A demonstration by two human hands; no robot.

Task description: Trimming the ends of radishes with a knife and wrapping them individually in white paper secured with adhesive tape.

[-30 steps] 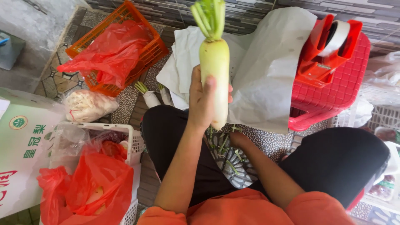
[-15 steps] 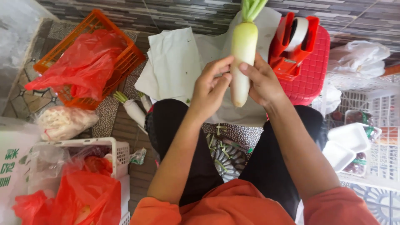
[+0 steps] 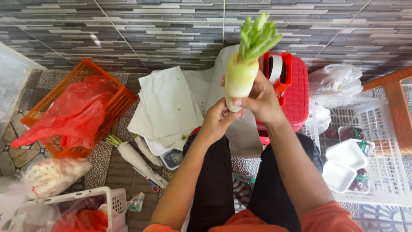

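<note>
I hold a white radish [image 3: 239, 77] upright in front of me, its cut green stalks [image 3: 256, 38] pointing up. My right hand [image 3: 259, 101] wraps around its lower part from the right. My left hand [image 3: 216, 122] touches its bottom end from below with the fingertips. Under my hands lie a stack of white paper sheets [image 3: 169, 105] and my knees in black trousers [image 3: 219, 180]. A second white radish [image 3: 135, 159] lies on the floor to the left.
An orange crate [image 3: 105, 92] with a red plastic bag [image 3: 71, 116] stands at left. A red plastic stool [image 3: 296, 92] carries a tape dispenser [image 3: 279, 71]. A white basket [image 3: 382, 172] at right holds foam trays. A bag of white produce [image 3: 51, 174] lies lower left.
The radish has been raised and now appears closer. My right hand now grips it fully, and my left hand has slid down to its bottom end. My view has shifted right.
</note>
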